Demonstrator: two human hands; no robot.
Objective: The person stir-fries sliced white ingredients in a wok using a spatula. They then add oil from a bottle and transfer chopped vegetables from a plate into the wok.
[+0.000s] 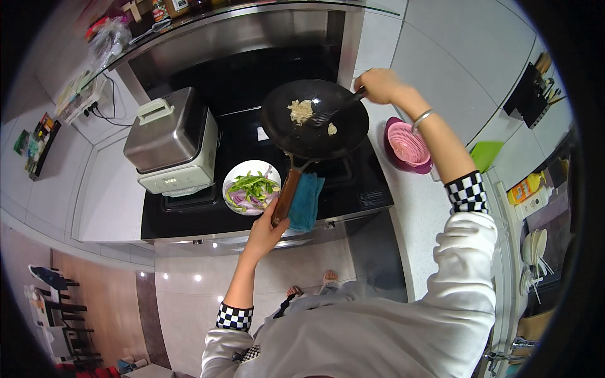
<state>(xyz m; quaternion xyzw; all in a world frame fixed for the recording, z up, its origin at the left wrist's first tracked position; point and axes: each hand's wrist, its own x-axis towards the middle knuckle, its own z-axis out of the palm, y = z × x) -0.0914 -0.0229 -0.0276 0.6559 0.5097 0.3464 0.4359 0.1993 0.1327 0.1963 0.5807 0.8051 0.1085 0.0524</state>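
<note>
My left hand (265,232) grips the brown wooden handle of a black wok (288,137), which sits on the black stovetop. With my right hand (380,86) I hold a black slotted spatula (345,105), its head down in the wok. Pale sliced pieces of food (300,112) lie in a small heap beside the spatula's head, and a smaller bit (332,129) lies apart, to its right. Just left of the wok handle, a white plate (231,206) holds cut green vegetable and sliced purple onion. A folded teal cloth (305,203) lies under and right of the handle.
A steel-lidded electric cooker (168,141) stands left on the stovetop. On the right counter are a pink colander (407,141) and a purple basin (392,158). A glass shelf (264,8) with jars and a plastic bag runs above the back. A knife holder (527,97) hangs at the right.
</note>
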